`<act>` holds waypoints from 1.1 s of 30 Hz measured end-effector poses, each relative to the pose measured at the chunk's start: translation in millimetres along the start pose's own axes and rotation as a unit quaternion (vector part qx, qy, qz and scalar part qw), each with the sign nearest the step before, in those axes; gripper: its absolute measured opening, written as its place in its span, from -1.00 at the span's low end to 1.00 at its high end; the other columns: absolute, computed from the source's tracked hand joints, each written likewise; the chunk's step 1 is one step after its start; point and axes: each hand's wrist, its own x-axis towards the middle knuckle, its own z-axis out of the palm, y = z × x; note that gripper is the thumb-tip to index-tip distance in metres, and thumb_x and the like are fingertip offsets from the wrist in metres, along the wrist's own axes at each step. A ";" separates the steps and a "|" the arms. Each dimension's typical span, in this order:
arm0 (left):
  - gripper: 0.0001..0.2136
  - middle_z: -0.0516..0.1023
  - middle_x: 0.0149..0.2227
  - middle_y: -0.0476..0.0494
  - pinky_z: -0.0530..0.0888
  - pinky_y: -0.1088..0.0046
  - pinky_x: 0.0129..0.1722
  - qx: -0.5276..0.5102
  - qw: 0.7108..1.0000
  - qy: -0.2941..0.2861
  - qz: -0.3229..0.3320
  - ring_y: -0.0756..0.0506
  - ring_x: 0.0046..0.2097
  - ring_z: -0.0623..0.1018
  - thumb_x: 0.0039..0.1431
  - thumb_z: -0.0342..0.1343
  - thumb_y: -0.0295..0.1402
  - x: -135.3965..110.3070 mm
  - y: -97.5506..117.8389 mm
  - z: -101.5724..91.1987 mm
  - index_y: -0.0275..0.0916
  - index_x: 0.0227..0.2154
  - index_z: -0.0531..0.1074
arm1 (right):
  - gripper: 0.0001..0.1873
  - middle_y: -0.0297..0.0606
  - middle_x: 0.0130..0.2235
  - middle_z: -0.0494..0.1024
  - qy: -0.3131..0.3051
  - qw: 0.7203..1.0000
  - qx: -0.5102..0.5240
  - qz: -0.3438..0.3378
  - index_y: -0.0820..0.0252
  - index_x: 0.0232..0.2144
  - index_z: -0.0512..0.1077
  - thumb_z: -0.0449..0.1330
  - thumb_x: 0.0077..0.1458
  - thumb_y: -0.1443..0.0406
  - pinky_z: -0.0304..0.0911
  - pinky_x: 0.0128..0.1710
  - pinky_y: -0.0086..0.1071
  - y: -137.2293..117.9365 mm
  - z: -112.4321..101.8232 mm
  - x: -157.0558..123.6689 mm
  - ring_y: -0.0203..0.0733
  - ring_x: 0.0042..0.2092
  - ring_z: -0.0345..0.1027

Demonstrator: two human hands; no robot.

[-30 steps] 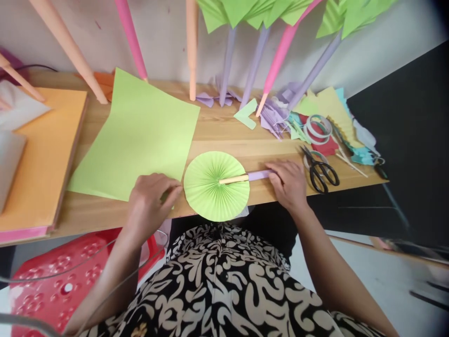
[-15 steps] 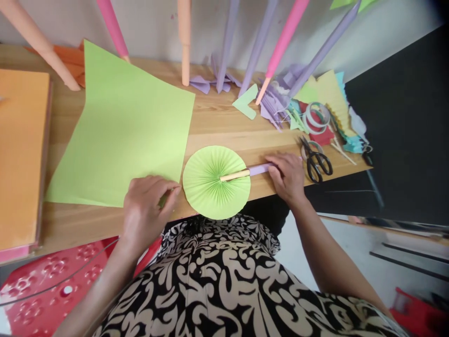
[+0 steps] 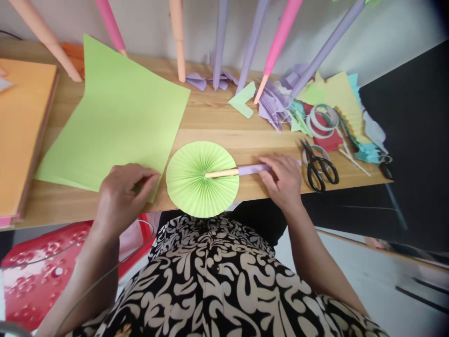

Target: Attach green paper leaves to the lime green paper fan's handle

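A round, pleated light-green paper fan (image 3: 189, 187) lies by the table's front edge. Its rolled-paper handle (image 3: 249, 169), yellow near the centre and purple further out, points right. My right hand (image 3: 282, 180) is closed round the purple end, hiding part of it. Left of the fan, my left hand (image 3: 124, 194) is over the lower right corner of a large green paper sheet (image 3: 122, 112). Its thumb and forefinger meet in a pinch; what lies between them, if anything, I cannot make out.
Black scissors (image 3: 320, 166) and white tape rolls (image 3: 324, 120) lie right of my right hand. Beyond are purple paper scraps (image 3: 271, 105) and a light-green paper piece (image 3: 242, 99). Several rolled paper tubes (image 3: 218, 47) lean on the wall. An orange paper stack (image 3: 24, 135) lies left.
My left hand has shifted left along the green sheet, away from the fan. The fan and my right hand sit slightly further left in view, which has also shifted; the right hand keeps its hold.
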 end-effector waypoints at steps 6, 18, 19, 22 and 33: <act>-0.81 0.55 -0.43 -0.01 0.32 0.33 -0.25 0.014 0.996 -0.014 -0.083 -0.07 -0.34 0.45 0.28 0.09 -0.27 5.2 10.9 0.2 -0.20 -0.39 0.52 | -0.64 -0.17 -0.06 0.68 0.005 0.998 0.050 -0.042 0.05 -0.03 0.54 0.22 0.25 0.02 0.24 0.15 -0.03 3.4 -0.7 0.1 0.05 0.00 0.50; -0.73 0.62 -0.39 -0.11 0.41 0.42 -0.30 -0.057 0.973 0.052 -0.216 -0.09 -0.34 0.52 0.10 0.14 -0.09 6.4 7.0 1.0 -0.21 -0.42 0.53 | -0.78 -0.19 -0.13 0.69 0.016 0.996 0.060 -0.056 0.08 -0.12 0.56 0.18 0.31 0.14 0.24 -0.03 -0.14 5.3 4.2 -0.9 -0.02 -0.09 0.50; -0.73 0.61 -0.39 -0.10 0.42 0.42 -0.31 -0.081 0.967 0.066 -0.231 -0.09 -0.34 0.52 0.08 0.15 -0.09 5.7 6.8 0.0 -0.21 -0.42 0.53 | -0.77 -0.18 -0.15 0.69 0.020 0.997 0.066 -0.045 0.09 -0.13 0.56 0.18 0.32 0.13 0.25 -0.06 -0.15 4.6 2.2 1.0 -0.02 -0.10 0.50; -0.74 0.57 -0.45 -0.08 0.43 0.43 -0.33 -0.127 0.953 0.111 -0.253 -0.08 -0.36 0.50 0.07 0.18 -0.11 6.9 8.5 -4.3 -0.22 -0.43 0.52 | -0.72 -0.15 -0.18 0.68 0.050 0.990 0.132 0.020 0.11 -0.18 0.58 0.16 0.31 0.09 0.31 -0.11 -0.17 -1.1 -10.2 15.9 -0.01 -0.14 0.52; -0.71 0.59 -0.37 -0.08 0.46 0.36 -0.20 -0.315 0.936 -0.059 -0.148 -0.10 -0.28 0.53 0.16 0.19 -0.08 93.3 74.7 18.1 -0.21 -0.29 0.61 | -0.54 -0.33 -0.47 0.49 -0.075 0.736 0.636 0.217 0.17 -0.36 0.52 0.20 0.19 -0.11 0.16 -0.57 -0.44 -54.6 -12.2 77.5 -0.35 -0.54 0.26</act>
